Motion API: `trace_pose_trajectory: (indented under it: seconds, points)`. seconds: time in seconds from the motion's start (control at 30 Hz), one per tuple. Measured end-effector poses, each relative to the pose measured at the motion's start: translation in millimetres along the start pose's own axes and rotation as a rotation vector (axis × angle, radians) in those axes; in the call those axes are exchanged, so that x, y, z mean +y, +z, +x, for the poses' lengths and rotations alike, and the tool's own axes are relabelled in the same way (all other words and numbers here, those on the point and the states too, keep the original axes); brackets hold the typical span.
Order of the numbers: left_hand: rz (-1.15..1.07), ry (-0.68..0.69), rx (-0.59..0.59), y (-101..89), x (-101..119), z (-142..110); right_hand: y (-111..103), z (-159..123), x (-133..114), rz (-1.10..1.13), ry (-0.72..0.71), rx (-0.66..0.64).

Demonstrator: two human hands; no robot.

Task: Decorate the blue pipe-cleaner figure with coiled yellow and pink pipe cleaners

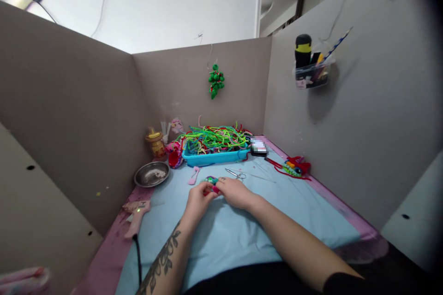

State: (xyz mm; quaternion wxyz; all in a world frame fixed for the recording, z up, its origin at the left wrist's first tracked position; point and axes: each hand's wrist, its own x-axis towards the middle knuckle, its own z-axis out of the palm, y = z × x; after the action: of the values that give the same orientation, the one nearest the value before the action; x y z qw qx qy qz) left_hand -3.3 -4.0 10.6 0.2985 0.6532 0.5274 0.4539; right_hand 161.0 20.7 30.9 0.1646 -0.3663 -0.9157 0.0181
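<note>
Both hands meet over the middle of the blue cloth. Between them is a small fuzzy craft piece in green, teal and pink, mostly covered by fingers. My left hand is closed, thumb and fingers pinching its left and lower side. From the right, my right hand curls its fingers over the same piece. Just beyond the right hand lie silver scissors. A pink clip-like item rests a little past the left hand.
A blue tray heaped with fuzzy stems stands at the back. Left are a metal bowl with small white bits and a pink glue gun with its cord. Colourful fuzzy pieces lie right. Grey partitions enclose the table.
</note>
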Motion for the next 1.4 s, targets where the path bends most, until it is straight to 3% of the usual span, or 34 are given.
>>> trace_pose_trajectory:
  seconds: [0.17, 0.3, 0.5, 0.67, 0.83, 1.03, 1.1, 1.3, 1.4]
  points:
    - [0.071, 0.016, -0.047, -0.7, 5.4, -4.4, 2.5, -3.6, -1.8, 0.016, -0.053, 0.015]
    - [-0.043, -0.025, -0.06, -12.9, 14.5, -3.6, 6.1, -2.7, -3.1, 0.295, -0.054, 0.146]
    - [-0.324, -0.153, 0.004, -37.7, 37.4, 8.6, 3.7, 18.0, -16.7, 0.88, 0.176, 0.362]
    - [-0.377, -0.066, -0.002, -55.3, 51.6, 18.3, -15.4, 38.2, -31.0, 0.983, 0.265, 0.439]
    - [-0.424, -0.051, -0.027, -57.5, 39.8, 32.1, -18.3, 53.2, -32.6, 1.16, 0.354, 0.492]
    - [-0.377, -0.101, -0.021, -38.1, 14.8, 35.3, 14.2, 49.1, -18.1, 1.42, 0.542, 0.413]
    - [-0.336, -0.121, -0.026, -35.4, 10.0, 33.4, 20.4, 44.7, -11.7, 1.337, 0.535, 0.383]
    - [-0.198, -0.097, -0.046, -36.0, -1.4, 31.6, 17.1, 34.3, -4.0, 0.589, 0.29, 0.408]
    - [-0.146, -0.103, -0.085, -35.0, -7.4, 31.5, 15.5, 31.5, -6.8, 0.456, 0.252, 0.364]
